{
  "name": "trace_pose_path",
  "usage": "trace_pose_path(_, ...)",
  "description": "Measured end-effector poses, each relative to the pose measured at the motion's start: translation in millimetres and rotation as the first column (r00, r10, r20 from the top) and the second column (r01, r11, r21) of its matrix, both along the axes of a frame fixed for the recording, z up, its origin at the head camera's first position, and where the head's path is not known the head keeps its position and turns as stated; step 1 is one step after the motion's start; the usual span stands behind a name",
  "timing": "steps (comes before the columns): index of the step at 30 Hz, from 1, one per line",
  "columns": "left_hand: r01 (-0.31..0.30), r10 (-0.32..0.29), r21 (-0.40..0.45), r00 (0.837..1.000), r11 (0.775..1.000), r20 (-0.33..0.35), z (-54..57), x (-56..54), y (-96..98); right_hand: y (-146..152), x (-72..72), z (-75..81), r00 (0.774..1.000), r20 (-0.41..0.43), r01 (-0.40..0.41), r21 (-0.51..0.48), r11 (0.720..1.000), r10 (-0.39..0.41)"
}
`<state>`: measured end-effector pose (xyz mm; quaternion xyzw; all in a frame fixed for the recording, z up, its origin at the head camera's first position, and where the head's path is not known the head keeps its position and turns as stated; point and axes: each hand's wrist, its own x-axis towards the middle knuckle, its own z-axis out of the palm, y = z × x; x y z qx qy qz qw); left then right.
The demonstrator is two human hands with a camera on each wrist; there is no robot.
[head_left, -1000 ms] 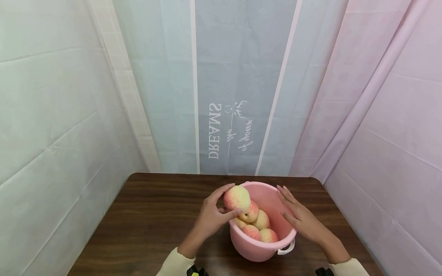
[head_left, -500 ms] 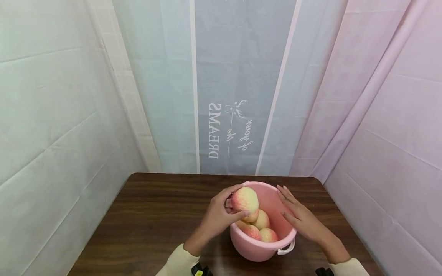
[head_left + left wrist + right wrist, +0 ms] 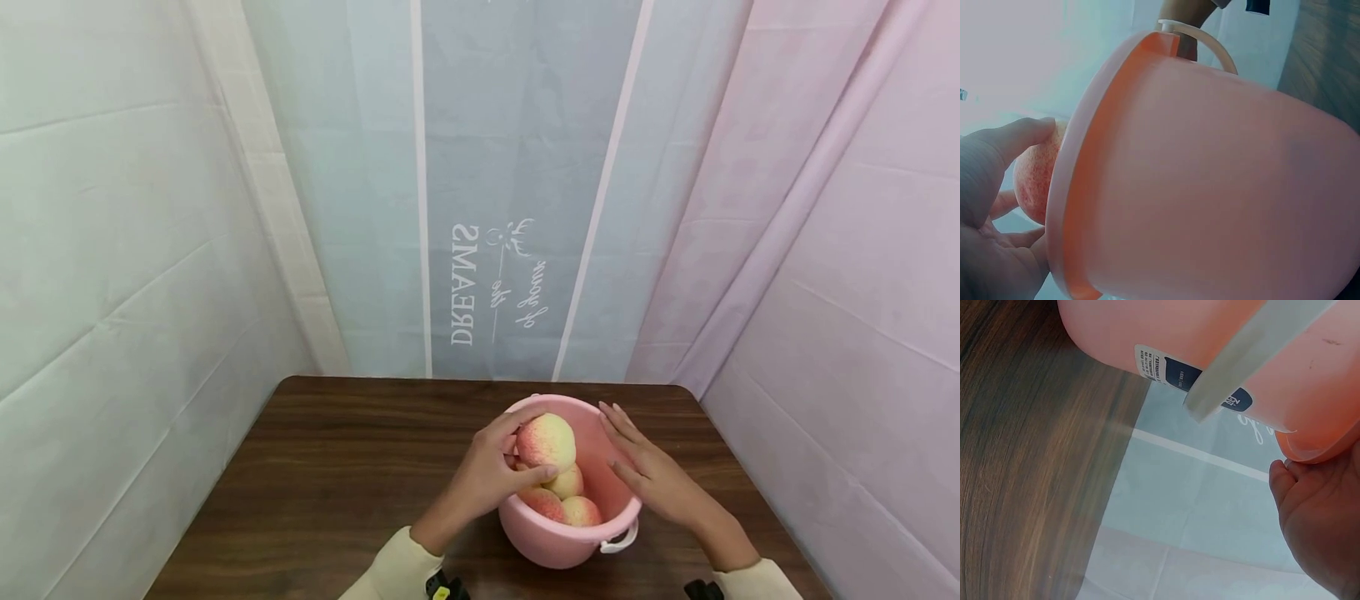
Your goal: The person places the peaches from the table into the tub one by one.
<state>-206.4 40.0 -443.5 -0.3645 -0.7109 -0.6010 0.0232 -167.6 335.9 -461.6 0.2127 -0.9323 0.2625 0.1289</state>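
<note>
My left hand [image 3: 487, 467] holds a red-and-yellow peach [image 3: 547, 442] between thumb and fingers, at the mouth of a pink bucket [image 3: 551, 542]. In the left wrist view the same peach [image 3: 1038, 178] shows just past the bucket's rim [image 3: 1079, 134]. Several more peaches [image 3: 581, 511] lie inside the bucket, some partly hidden behind the held one. On the other side my right hand [image 3: 656, 475] rests at the bucket's right rim with its fingers straight. From the right wrist, part of that hand [image 3: 1322, 512] appears right beside the rim.
The bucket stands on a dark wooden table [image 3: 337, 467]. Its white handle [image 3: 621, 537] hangs at the front right. A label [image 3: 1179, 374] is on its outside. Fabric curtains [image 3: 375, 208] rise behind the table and on both sides.
My left hand has carried the peach rightward and slightly down, from the left rim to over the inside of the bucket. The right hand has stayed at the rim.
</note>
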Motion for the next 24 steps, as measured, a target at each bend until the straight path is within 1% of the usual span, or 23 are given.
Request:
trace_pose_path(3,0.001,-0.002,-0.018,0.999,1.000,-0.044,-2.1,-2.3,1.8,0.3,0.0,-0.1,1.000,0.002,0.010,0.010,1.000,-0.010)
trace_pose_path(7,-0.013,0.009,-0.037,0.994,0.999,-0.107,-4.0,-4.4,4.3,0.7,0.1,0.8,1.000,0.001,0.023,0.022,1.000,-0.023)
trace_pose_path(13,-0.025,0.017,-0.046,0.989,0.999,-0.150,-4.0,-6.5,4.4,0.3,-1.0,2.2,1.000,-0.001,0.013,0.001,1.000,-0.013)
trace_pose_path(18,-0.040,0.031,-0.054,0.988,0.998,-0.152,-5.4,-7.0,2.0,0.1,-0.7,1.8,1.000,0.003,0.025,0.013,1.000,-0.025)
trace_pose_path(24,-0.026,0.020,-0.044,0.991,0.999,-0.134,-6.7,-7.2,1.0,-0.5,0.1,2.2,0.999,0.008,0.036,0.024,0.999,-0.036)
